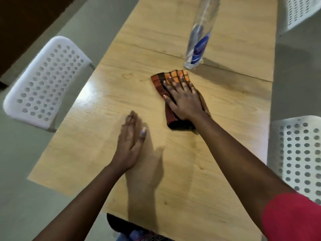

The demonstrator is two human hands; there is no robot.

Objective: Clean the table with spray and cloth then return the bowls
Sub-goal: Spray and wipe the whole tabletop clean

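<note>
A folded orange and brown checked cloth [175, 79] lies on the light wooden table [107, 105], near its middle. My right hand [182, 98] presses flat on the cloth with straight, spread fingers. My left hand [131, 141] rests flat on the bare wood to the left and nearer to me, fingers straight and together. A clear spray bottle [199, 35] with a blue label stands upright just beyond the cloth; its top is cut off by the frame. No bowls are in view.
A white perforated chair [45, 82] stands at the table's left side. Two more white perforated chairs are on the right, one near [297, 157] and one far [300, 11]. A seam crosses the tabletop by the bottle.
</note>
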